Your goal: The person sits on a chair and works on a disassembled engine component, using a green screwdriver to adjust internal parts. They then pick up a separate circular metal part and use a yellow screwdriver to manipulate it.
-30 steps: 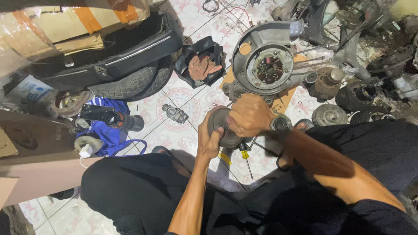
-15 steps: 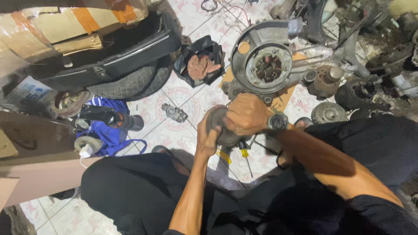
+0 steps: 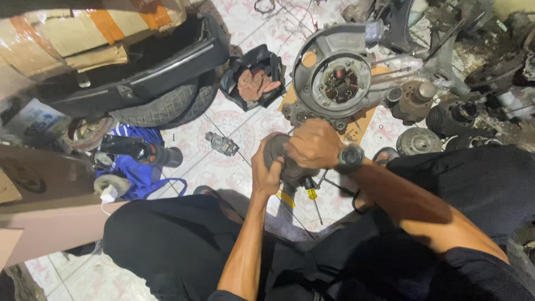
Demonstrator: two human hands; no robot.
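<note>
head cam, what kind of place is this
Likely a small motorcycle repair workshop, worked on a tiled floor: an opened engine casing, a tyre and a screwdriver lie around.

Free passage: bare tiled floor (image 3: 223,178) left of both hands, holding only a small metal fitting (image 3: 222,144). Obstructions: engine casing (image 3: 334,78) just ahead; tyre (image 3: 167,108) upper left; screwdriver (image 3: 312,198) beneath; crowded engine parts (image 3: 440,120) right.

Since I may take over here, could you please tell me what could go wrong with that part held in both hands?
The round dark metal part, gripped by the left hand and right hand, could slip and drop onto the yellow-handled screwdriver or white patterned floor tiles below.
</note>
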